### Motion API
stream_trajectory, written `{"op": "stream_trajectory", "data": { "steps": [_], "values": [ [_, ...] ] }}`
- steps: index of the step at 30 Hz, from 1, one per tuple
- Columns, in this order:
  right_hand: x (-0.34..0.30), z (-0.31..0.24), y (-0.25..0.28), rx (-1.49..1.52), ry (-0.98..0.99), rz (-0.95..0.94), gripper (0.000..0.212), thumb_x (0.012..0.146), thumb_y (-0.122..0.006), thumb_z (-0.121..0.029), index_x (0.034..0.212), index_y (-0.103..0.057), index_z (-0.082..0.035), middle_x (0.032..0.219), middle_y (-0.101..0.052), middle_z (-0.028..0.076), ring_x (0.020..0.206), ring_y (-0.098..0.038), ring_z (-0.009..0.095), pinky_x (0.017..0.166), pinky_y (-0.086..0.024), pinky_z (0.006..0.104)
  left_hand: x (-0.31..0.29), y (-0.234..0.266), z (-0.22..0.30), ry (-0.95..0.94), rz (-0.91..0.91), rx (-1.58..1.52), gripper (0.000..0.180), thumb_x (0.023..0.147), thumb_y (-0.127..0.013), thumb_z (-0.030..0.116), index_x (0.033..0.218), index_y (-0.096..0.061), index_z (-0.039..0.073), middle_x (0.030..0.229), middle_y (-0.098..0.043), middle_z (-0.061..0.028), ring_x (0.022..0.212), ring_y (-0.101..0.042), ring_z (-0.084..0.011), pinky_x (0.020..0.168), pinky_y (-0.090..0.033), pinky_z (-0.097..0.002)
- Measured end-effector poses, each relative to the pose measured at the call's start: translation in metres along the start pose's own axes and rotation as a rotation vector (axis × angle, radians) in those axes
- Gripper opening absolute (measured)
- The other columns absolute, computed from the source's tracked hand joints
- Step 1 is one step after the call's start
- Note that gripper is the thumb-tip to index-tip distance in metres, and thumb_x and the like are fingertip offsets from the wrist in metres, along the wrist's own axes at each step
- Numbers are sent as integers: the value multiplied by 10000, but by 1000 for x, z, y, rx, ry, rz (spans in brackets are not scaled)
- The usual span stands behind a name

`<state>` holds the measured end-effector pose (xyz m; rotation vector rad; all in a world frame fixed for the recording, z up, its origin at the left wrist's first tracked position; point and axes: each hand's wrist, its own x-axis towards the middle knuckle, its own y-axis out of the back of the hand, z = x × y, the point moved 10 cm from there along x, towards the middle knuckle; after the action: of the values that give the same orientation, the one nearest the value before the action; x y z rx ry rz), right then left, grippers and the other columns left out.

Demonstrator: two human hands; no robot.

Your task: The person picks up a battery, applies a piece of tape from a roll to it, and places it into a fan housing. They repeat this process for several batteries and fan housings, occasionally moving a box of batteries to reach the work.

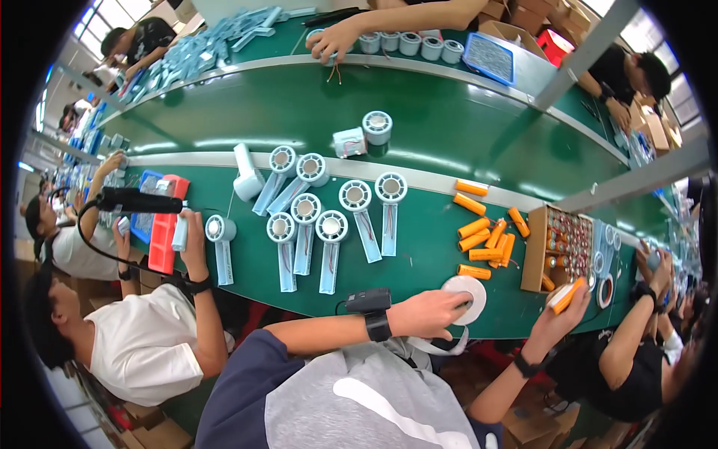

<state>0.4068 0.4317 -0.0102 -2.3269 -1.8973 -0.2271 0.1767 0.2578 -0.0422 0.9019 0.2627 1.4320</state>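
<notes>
My left hand (428, 313) grips a roll of white tape (471, 288) at the table's near edge, its fingers over the roll's middle; a loose white strip hangs below. To the right, my right hand (555, 323) is closed around an orange cylindrical battery (570, 293) with a white patch on its side. Several more orange batteries (473, 228) lie loose beyond my hands. Next to my right hand stands a cardboard box (532, 251) packed with upright batteries. Left of these, several light-blue handheld fan bodies (391, 213) with round heads and open handles lie on the green table.
A co-worker at the left holds a light-blue part near a power screwdriver (142, 200) and a red tray (166, 224). Across the conveyor (262, 112), another person's hand touches a fan head. Two light-blue parts sit on the conveyor. A tape ring (605, 292) lies right of the box.
</notes>
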Motion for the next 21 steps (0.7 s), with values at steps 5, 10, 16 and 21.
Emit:
{"op": "stream_trajectory", "data": {
  "steps": [5,10,16,21],
  "values": [
    [-65,30,-2,169,-279,-53,232,1064,-480,-278,1122,-546,-63,880,-531,14,708,-543,76,589,-448,220,-2,86,-37,73,13,335,230,762,-714,104,985,-666,77,1259,-571,-89,1040,-589,-289,894,-468,-434],
    [-101,44,-16,235,-380,-130,178,1054,-510,-249,1107,-547,-83,837,-514,-7,682,-524,58,550,-417,190,-13,135,-86,40,-74,864,195,784,-696,110,977,-670,113,1353,-515,-96,1264,-478,-290,1008,-399,-478],
    [-110,50,-28,282,-400,-83,162,1044,-533,-228,1110,-542,-80,801,-514,-7,662,-534,63,537,-419,184,5,106,-92,-243,-202,950,172,805,-699,210,932,-674,96,1202,-562,-90,1244,-477,-257,972,-408,-444],
    [-114,47,-48,302,-376,-193,170,1041,-540,-218,1122,-537,-69,882,-541,5,732,-561,72,608,-460,200,18,76,-126,51,-305,775,247,835,-698,226,1009,-656,55,1169,-545,-107,1185,-495,-267,947,-416,-420]
  ]
}}
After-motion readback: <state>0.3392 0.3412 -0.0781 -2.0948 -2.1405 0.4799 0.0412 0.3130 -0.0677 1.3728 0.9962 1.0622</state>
